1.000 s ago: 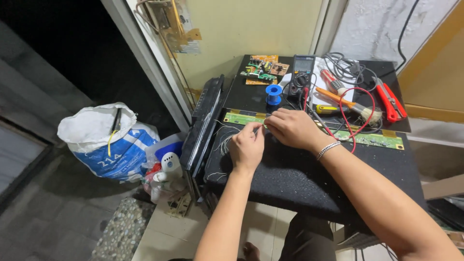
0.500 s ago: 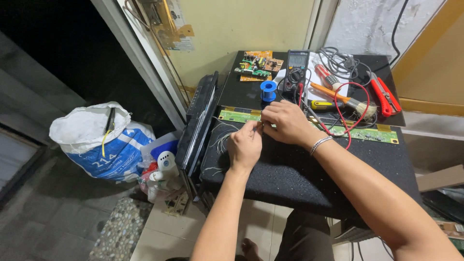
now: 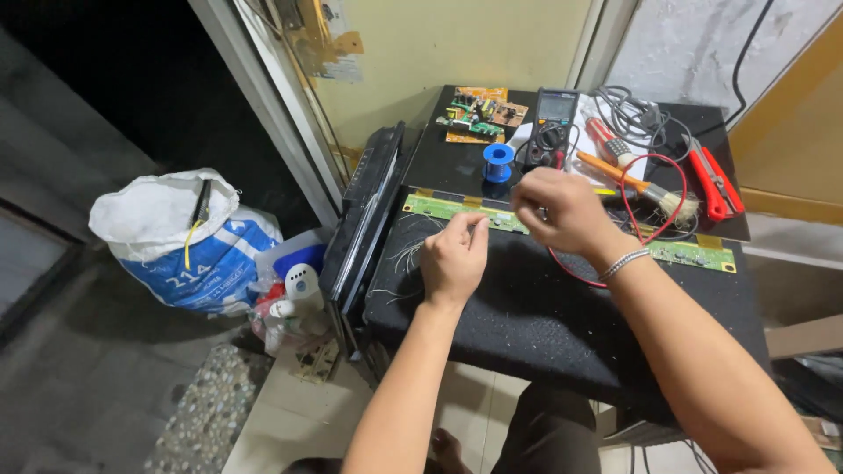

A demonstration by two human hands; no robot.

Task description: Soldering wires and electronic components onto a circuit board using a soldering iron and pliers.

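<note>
A long green circuit strip (image 3: 457,209) lies across a black mat (image 3: 544,325) on the small table. My left hand (image 3: 452,259) rests on the mat just below the strip, thumb and forefinger pinched together, beside a tuft of thin loose wires (image 3: 406,254). My right hand (image 3: 562,211) hovers over the middle of the strip with its fingers curled. Whether it holds something small is hidden. A red wire (image 3: 654,206) loops past my right wrist.
At the back of the table are a black multimeter (image 3: 551,127), a blue solder spool (image 3: 499,162), an orange circuit board (image 3: 479,114), a brush (image 3: 637,186), a red cutter (image 3: 713,180) and grey cable (image 3: 628,110). A black flat panel (image 3: 364,219) leans against the left side. A white and blue sack (image 3: 176,241) and bottles (image 3: 294,298) are on the floor.
My hands, which were close together over the strip, have parted: the right has moved up and to the right, and the left stays low on the mat.
</note>
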